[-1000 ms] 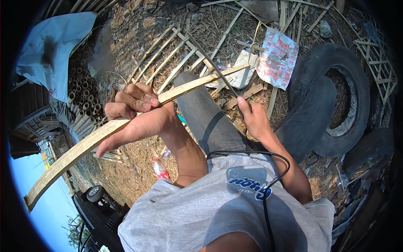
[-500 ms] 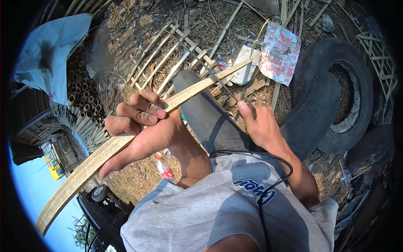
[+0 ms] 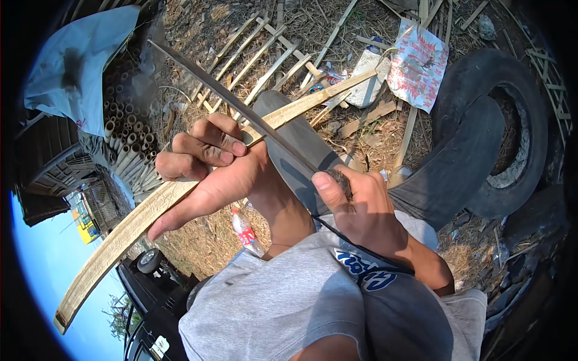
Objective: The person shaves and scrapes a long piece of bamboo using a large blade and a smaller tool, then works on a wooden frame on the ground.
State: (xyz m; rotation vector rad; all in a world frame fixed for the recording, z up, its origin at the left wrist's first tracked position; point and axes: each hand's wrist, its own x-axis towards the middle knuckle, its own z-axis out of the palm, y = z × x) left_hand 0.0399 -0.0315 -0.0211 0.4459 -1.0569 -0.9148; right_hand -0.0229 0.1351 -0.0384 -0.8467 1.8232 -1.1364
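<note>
My left hand is wrapped round a long, pale strip of split bamboo or wood, fingers curled over it and thumb along its underside. The strip slants from the lower left up to the right, its thinner end over my leg. In my right hand is a long knife, gripped by its dark handle. Its narrow grey blade points up and left, crossing the strip just beyond my left fingers. Whether the edge touches the strip I cannot tell.
A slatted lattice lies ahead, near a white block and a red-printed white sack. A large tyre stands right. Bamboo tubes are stacked left beneath a pale sheet. A plastic bottle lies by my left forearm.
My right hand has come nearer and a little left, and the knife blade now lies across the strip close to my left hand. The left hand keeps its grip.
</note>
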